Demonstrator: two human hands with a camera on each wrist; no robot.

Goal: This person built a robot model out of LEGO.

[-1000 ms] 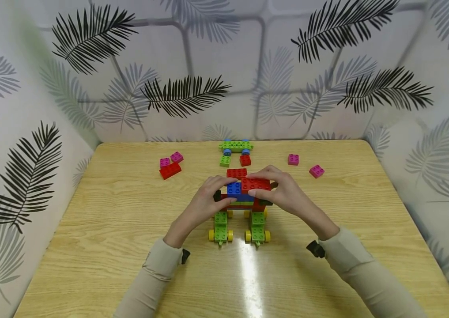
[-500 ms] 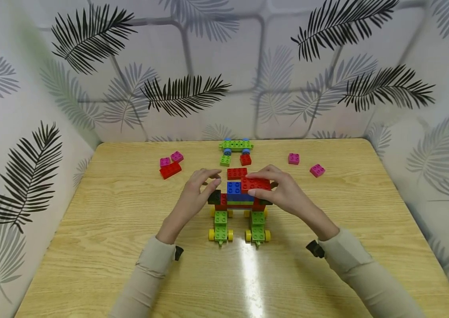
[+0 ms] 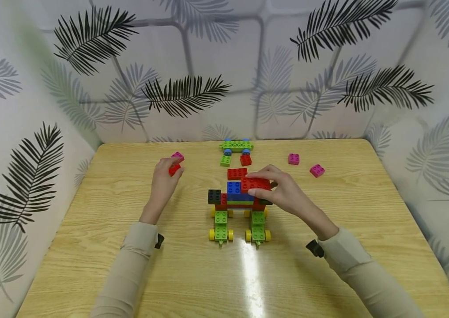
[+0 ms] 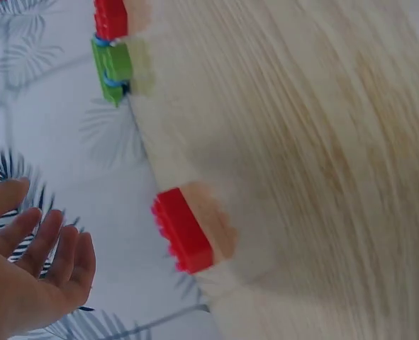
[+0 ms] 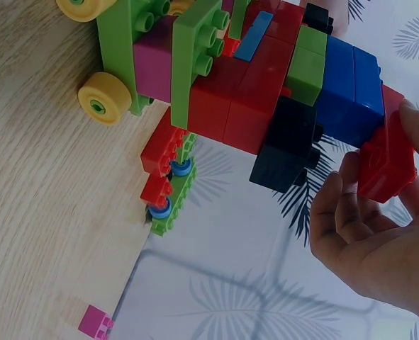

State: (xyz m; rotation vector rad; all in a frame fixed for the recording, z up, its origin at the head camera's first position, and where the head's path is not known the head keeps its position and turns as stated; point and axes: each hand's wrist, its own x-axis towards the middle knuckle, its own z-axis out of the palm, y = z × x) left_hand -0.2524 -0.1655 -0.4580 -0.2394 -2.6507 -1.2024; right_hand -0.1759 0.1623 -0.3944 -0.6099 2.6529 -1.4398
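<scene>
I am watching my left hand (image 3: pixel 163 179), which has left the block model (image 3: pixel 239 198) and is now reaching the loose red brick (image 3: pixel 174 169) at the worktop's (image 3: pixel 109 247) far left, fingers relaxed and not yet gripping, while my right hand (image 3: pixel 277 191) is still pinching the red brick on top (image 3: pixel 255 183) of the model, so another piece seems next.

Bare table (image 3: pixel 101 247) lies open beside the brick vehicle (image 3: pixel 239 207); loose pink bricks (image 3: pixel 317 170) and walls (image 3: pixel 17 145) crowd the far edge.
</scene>
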